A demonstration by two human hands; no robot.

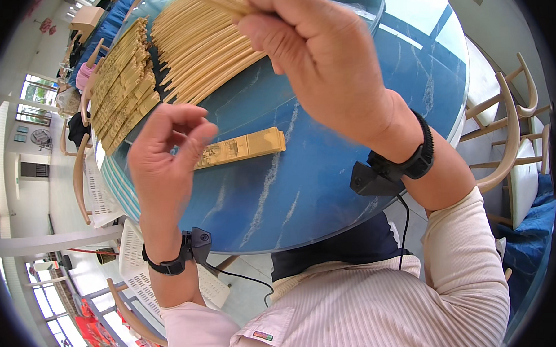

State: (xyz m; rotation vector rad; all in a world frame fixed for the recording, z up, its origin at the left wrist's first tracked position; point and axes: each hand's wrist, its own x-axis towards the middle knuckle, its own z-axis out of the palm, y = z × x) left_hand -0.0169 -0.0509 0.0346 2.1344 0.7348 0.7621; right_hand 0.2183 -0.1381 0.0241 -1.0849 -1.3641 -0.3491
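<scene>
My right hand is raised over the far part of the table, its fingers closed around a few pale wooden chopsticks that point to the upper left. My left hand hovers at the near left with bent fingers, a gap between thumb and forefinger, and nothing seen in it. Just beyond its thumb lies a small stack of flat, gold printed paper sleeves, partly covered by the hand. Many loose chopsticks lie side by side farther back. A spread pile of similar gold sleeves sits to their left.
Everything rests on a round blue marbled table with a raised glass turntable at the back. Wooden chairs stand to the right. White plastic crates are at the left, below the table's edge. Cables hang from both wrist devices.
</scene>
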